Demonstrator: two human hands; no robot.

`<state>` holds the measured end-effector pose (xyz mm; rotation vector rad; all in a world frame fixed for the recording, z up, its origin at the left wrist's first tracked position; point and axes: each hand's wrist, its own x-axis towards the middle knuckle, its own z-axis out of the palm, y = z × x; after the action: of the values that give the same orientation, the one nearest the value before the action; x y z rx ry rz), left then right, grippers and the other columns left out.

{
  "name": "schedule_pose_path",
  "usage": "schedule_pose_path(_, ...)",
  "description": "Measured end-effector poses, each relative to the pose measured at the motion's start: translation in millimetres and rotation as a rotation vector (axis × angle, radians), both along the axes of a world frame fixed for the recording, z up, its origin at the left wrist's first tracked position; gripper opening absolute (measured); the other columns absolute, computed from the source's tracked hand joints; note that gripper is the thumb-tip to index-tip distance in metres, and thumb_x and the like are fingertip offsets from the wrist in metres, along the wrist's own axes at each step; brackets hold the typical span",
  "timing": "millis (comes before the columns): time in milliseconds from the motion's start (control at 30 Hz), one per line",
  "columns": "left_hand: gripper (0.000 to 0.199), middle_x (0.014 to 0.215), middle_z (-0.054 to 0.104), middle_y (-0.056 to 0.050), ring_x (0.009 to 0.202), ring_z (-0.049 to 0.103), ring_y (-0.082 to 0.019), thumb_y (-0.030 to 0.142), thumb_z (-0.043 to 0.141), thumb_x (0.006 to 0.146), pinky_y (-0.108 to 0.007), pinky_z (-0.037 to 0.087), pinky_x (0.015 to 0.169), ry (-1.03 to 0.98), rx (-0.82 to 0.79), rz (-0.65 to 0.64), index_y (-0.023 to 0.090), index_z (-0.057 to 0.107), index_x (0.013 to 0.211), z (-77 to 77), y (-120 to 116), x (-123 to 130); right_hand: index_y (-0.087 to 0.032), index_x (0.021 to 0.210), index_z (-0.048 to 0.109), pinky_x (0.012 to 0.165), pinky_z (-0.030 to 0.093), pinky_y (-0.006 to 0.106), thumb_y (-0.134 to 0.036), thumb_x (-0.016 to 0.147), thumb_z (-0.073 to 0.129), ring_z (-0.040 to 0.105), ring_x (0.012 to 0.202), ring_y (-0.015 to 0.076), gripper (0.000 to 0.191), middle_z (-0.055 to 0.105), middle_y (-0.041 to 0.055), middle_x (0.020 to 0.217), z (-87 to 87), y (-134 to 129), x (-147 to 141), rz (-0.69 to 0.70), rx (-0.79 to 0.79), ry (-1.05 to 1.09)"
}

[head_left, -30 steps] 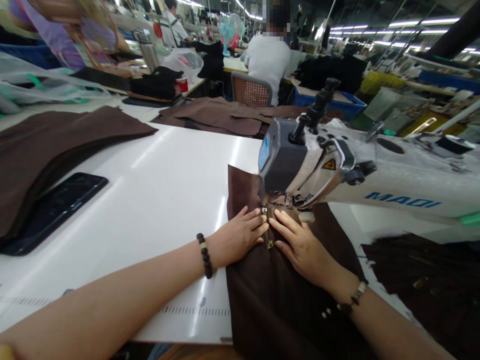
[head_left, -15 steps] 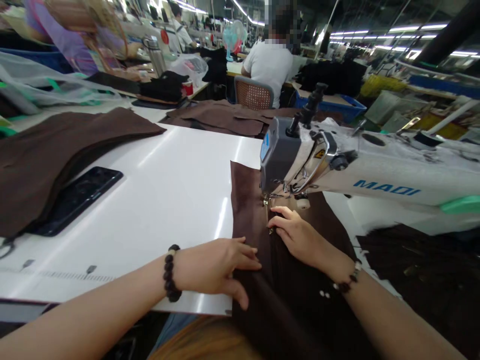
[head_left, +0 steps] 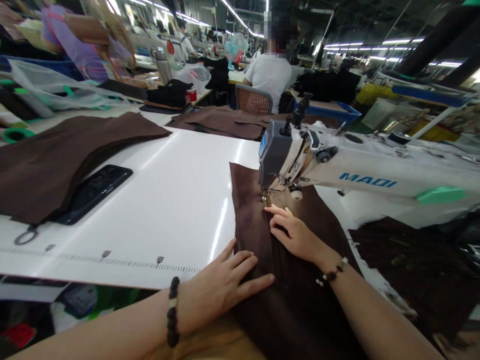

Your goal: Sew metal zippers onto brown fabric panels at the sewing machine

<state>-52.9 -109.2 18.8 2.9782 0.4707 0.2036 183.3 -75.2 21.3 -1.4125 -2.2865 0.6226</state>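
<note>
Cloth (head_left: 296, 300): here it is in my head view, centre to lower right, dark brown, running up under the machine (head_left: 326, 165).
Left hand (head_left: 221, 282): lower centre, spread wide, fingers over the cloth's left edge; nothing gripped that I can see.
Right hand (head_left: 300, 237): right of centre, fingers bent and fairly narrow, leading tip just beside the foot (head_left: 264, 196); whether they pinch anything, I cannot tell.
Seam (head_left: 278, 255): running down from the foot; I'd line it up straight, press lightly, and let the left fingers smooth the folds without tugging.
Fingertip safety: that leading tip looks close, so I'd ease it back before any stitch.
Table (head_left: 180, 200): white, glossy, light streaks across it, ruler marks (head_left: 135, 262) along the near edge, lower left.
Phone (head_left: 105, 190): left of frame, partly under a brown stack (head_left: 82, 150).
Dark pile (head_left: 412, 270): lower right.
Sewing floor: busy up top, strip lights (head_left: 243, 19) overhead, a worker (head_left: 268, 75) by a chair (head_left: 254, 100), upper centre, fan (head_left: 235, 46) just left.
</note>
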Motion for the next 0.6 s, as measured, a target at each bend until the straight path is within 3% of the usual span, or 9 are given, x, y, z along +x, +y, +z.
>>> schedule_pose_path(133, 0.058, 0.119, 0.047, -0.013, 0.112, 0.044, -0.026, 0.009, 0.039, 0.085, -0.053, 0.029, 0.098, -0.052, -0.02, -0.008, 0.028, 0.023, 0.137, -1.8, -2, -1, -0.018, 0.071, 0.05, 0.1, 0.032, 0.041, -0.025, 0.085, 0.043, 0.043, 0.118, 0.0191, 0.018, 0.052, 0.0069, 0.121, -8.1, -6, 0, -0.074, 0.041, 0.122)
schedule_pose_path(233, 0.054, 0.121, 0.046, -0.012, 0.11, 0.046, -0.025, 0.013, 0.044, 0.08, -0.051, 0.029, 0.1, -0.109, -0.126, -0.035, 0.026, 0.034, 0.132, 10.2, 1, -4, -0.018, 0.074, 0.052, 0.094, 0.039, 0.035, -0.025, 0.085, 0.043, 0.049, 0.11, 0.0173, 0.017, 0.055, 0.0085, 0.116, -12.2, -11, 3, -0.205, 0.087, 0.2)
schedule_pose_path(333, 0.047, 0.124, 0.047, -0.011, 0.111, 0.046, -0.023, 0.009, 0.043, 0.076, -0.045, 0.032, 0.1, -0.234, -0.222, -0.046, 0.021, 0.046, 0.121, 27.5, 4, -6, -0.018, 0.091, 0.055, 0.096, 0.038, 0.036, -0.029, 0.086, 0.041, 0.05, 0.11, 0.0179, 0.018, 0.054, 0.0087, 0.118, -7.0, -32, 12, -0.279, 0.043, 0.252)
schedule_pose_path(433, 0.038, 0.109, 0.057, -0.01, 0.098, 0.053, -0.019, 0.005, 0.041, 0.074, -0.035, 0.042, 0.09, -0.38, -0.355, -0.026, 0.015, 0.053, 0.108, 42.6, 5, 0, -0.022, 0.125, 0.042, 0.102, 0.033, 0.039, -0.038, 0.086, 0.042, 0.04, 0.121, 0.019, 0.041, 0.043, 0.0078, 0.132, 8.4, -70, 22, -0.12, -0.173, 0.296)
schedule_pose_path(500, 0.027, 0.091, 0.061, -0.008, 0.082, 0.057, -0.016, 0.005, 0.039, 0.076, -0.027, 0.047, 0.076, -0.463, -0.454, 0.038, 0.013, 0.056, 0.095, 49.6, 5, 11, -0.024, 0.137, 0.025, 0.103, 0.03, 0.043, -0.045, 0.076, 0.056, 0.032, 0.127, 0.0241, 0.072, 0.031, 0.0089, 0.139, 17.6, -97, 22, 0.016, -0.294, 0.211)
schedule_pose_path(567, 0.02, 0.078, 0.059, -0.005, 0.07, 0.056, -0.013, 0.008, 0.037, 0.081, -0.023, 0.047, 0.065, -0.512, -0.506, 0.107, 0.013, 0.056, 0.083, 55.1, 6, 26, -0.023, 0.139, 0.021, 0.102, 0.029, 0.048, -0.05, 0.061, 0.069, 0.028, 0.127, 0.0299, 0.096, 0.031, 0.0104, 0.139, 20.2, -115, 15, 0.051, -0.272, 0.148)
schedule_pose_path(600, 0.02, 0.074, 0.058, -0.004, 0.066, 0.056, -0.013, 0.01, 0.036, 0.083, -0.022, 0.047, 0.062, -0.525, -0.506, 0.123, 0.013, 0.056, 0.078, 57.7, 7, 34, -0.023, 0.138, 0.025, 0.103, 0.028, 0.049, -0.05, 0.058, 0.07, 0.03, 0.127, 0.0308, 0.095, 0.035, 0.0103, 0.137, 18.5, -121, 9, 0.021, -0.231, 0.143)
